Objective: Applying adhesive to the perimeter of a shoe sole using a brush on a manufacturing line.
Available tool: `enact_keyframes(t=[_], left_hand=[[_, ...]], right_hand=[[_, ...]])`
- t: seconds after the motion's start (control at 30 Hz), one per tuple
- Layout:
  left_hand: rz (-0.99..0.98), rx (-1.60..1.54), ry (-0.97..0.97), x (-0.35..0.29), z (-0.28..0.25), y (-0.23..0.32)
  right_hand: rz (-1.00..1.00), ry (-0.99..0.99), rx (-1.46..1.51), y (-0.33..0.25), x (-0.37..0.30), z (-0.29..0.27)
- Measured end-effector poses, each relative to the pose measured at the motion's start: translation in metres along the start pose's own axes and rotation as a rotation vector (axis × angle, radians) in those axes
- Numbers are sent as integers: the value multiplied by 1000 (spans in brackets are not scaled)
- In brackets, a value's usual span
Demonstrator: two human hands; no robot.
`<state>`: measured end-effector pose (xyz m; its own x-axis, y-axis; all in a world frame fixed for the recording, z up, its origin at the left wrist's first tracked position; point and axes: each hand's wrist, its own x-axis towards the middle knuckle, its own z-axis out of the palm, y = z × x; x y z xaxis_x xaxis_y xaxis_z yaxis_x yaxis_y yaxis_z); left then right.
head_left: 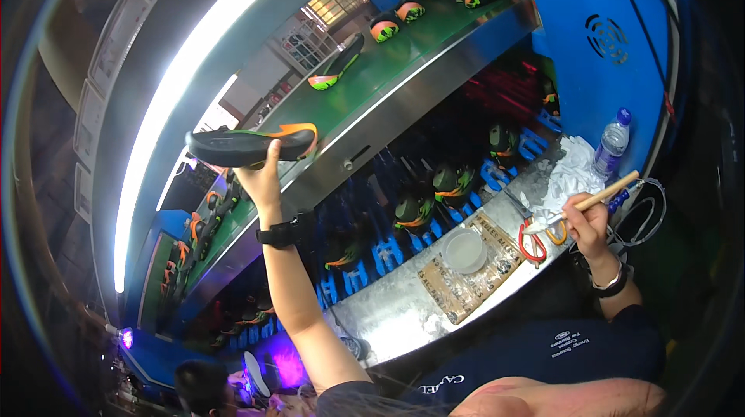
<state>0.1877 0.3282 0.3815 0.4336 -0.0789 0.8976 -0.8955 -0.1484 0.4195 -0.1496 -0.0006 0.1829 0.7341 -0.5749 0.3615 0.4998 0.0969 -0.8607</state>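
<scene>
My left hand (262,180) is raised over the green conveyor belt, closed round a black shoe sole (244,148) with an orange edge at its right end. The sole lies nearly level, its dark side toward me. On the right, the fingers of my right hand (590,227) are wrapped round a brush (609,191) with a pale wooden handle, whose white tip points left. Below the tip, scissors (532,244) with red and orange handles lie on the metal ledge. A round bowl (464,251) of cloudy liquid rests on a piece of cardboard (458,300).
Several black, orange and green soles (385,28) lie on the belt (372,79). Below it, shoes (454,184) hang by blue holders (388,255). Crumpled white cloth (574,172) and a plastic bottle (613,141) stand right. A co-worker (203,387) is at lower left.
</scene>
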Motion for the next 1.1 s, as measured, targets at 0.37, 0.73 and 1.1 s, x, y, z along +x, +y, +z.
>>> enact_keyframes(t=[0.37,0.73,1.1], left_hand=[[-1011,-1109,13,-222,17,73],[-1372,-1012,111,-339,-17,97],[-772,-599,-63,-298,-10,73]], right_hand=[[-15,-415,-419,96,38,56],[-48,-585,-659,135,30,88],[168,-583,-175,66,16,96]])
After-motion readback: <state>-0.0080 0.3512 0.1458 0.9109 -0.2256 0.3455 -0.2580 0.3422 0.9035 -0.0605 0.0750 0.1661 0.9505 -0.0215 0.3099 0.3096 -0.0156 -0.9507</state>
